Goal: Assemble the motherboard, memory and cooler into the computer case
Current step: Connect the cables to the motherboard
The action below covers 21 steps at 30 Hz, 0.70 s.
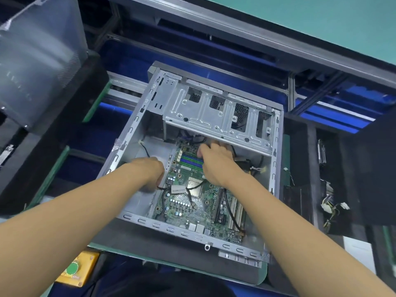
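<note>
Head view: motherboard (192,202) lies flat inside the computer case (137,116) at the counter's (264,273) near edge. Left grip (150,172) curls at its left edge and right grip (216,161) covers the memory slots (190,160), probably aligning it. Whether either grasps anything, I cannot tell.

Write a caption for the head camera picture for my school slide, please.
A person's left hand and right hand reach down to the motherboard lying in the open computer case.

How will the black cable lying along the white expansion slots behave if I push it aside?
Likely floppy: the black cable lies in a loose curve over the slots. Probably light, being thin. It may spring back, since its near end looks plugged in.
</note>
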Each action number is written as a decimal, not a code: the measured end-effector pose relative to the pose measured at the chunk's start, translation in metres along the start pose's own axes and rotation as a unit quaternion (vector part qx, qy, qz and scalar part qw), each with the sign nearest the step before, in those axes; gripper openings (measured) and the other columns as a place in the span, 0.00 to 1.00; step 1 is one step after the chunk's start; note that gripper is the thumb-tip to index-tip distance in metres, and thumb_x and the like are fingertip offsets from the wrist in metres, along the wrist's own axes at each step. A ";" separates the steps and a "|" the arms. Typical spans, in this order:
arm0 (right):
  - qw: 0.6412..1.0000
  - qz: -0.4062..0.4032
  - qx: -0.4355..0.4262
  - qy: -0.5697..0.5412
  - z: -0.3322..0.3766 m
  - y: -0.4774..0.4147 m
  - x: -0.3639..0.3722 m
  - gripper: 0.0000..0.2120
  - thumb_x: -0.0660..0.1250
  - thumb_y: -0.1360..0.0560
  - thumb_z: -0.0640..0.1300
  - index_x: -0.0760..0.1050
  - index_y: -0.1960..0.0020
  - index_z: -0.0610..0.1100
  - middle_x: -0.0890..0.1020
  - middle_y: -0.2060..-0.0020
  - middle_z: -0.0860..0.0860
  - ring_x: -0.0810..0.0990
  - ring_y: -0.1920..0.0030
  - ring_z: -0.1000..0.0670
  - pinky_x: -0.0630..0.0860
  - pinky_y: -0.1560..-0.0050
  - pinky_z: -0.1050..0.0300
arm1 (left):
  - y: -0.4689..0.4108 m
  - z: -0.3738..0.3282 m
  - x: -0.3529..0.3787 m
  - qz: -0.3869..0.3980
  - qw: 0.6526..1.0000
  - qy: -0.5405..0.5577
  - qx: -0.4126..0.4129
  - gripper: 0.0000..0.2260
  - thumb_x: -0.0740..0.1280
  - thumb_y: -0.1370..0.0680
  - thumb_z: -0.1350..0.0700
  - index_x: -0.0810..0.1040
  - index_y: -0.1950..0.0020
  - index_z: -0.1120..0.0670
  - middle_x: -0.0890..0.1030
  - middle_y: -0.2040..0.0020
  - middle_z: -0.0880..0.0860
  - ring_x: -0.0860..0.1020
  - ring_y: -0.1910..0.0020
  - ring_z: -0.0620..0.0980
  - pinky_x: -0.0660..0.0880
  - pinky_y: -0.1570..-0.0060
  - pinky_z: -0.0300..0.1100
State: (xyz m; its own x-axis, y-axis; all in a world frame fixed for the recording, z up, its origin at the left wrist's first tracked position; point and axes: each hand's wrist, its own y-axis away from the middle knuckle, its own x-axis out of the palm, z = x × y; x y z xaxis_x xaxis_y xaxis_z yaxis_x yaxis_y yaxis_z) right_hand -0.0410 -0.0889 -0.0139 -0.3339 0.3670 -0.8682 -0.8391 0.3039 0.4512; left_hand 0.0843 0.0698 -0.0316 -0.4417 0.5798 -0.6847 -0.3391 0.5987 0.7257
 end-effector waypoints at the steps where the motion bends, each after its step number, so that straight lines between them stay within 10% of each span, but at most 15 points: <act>1: 0.999 0.029 -0.025 -0.003 0.001 0.008 0.000 0.11 0.62 0.22 0.35 0.73 0.43 0.46 0.74 0.48 0.48 0.73 0.45 0.45 0.73 0.37 0.48 | 0.000 0.000 -0.001 -0.005 1.000 0.000 0.000 0.08 0.64 0.25 0.58 0.79 0.48 0.49 0.77 0.43 0.51 0.78 0.46 0.51 0.78 0.46 0.46; 4: 0.979 0.191 -0.063 0.006 0.012 0.023 0.006 0.11 0.65 0.18 0.49 0.77 0.49 0.40 0.81 0.54 0.47 0.79 0.54 0.47 0.78 0.57 0.57 | 0.001 -0.001 -0.009 -0.008 0.998 0.056 0.009 0.11 0.63 0.22 0.58 0.76 0.42 0.48 0.78 0.42 0.49 0.75 0.47 0.49 0.74 0.49 0.41; 9: 0.981 0.163 -0.028 0.101 0.027 0.021 0.026 0.26 0.70 0.24 0.62 0.65 0.65 0.43 0.69 0.66 0.52 0.76 0.60 0.44 0.76 0.60 0.49 | 0.004 -0.007 -0.008 0.089 0.974 0.208 0.021 0.11 0.65 0.22 0.54 0.79 0.45 0.60 0.86 0.56 0.56 0.84 0.59 0.52 0.74 0.65 0.39; 15: 0.990 0.111 -0.014 0.086 0.032 0.019 0.040 0.17 0.71 0.23 0.57 0.70 0.54 0.45 0.71 0.62 0.50 0.76 0.59 0.43 0.74 0.60 0.50 | 0.006 -0.002 -0.003 0.103 0.963 0.217 0.119 0.02 0.69 0.22 0.55 0.80 0.54 0.52 0.85 0.63 0.49 0.82 0.65 0.47 0.77 0.56 0.41; 21: 0.975 0.172 -0.142 0.013 0.023 0.023 0.022 0.07 0.68 0.20 0.48 0.79 0.48 0.45 0.77 0.61 0.52 0.78 0.60 0.50 0.77 0.58 0.53 | 0.015 0.000 -0.018 0.118 0.961 0.169 0.185 0.04 0.71 0.26 0.57 0.83 0.56 0.47 0.78 0.66 0.41 0.73 0.70 0.35 0.68 0.67 0.29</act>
State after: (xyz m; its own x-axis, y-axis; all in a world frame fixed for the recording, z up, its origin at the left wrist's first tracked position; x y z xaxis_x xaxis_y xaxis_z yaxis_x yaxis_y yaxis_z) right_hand -0.0575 -0.0539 -0.0179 -0.6239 0.3806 -0.6826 -0.7595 -0.0897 0.6442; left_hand 0.0875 0.0685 -0.0079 -0.7363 0.5475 -0.3977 0.0937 0.6645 0.7414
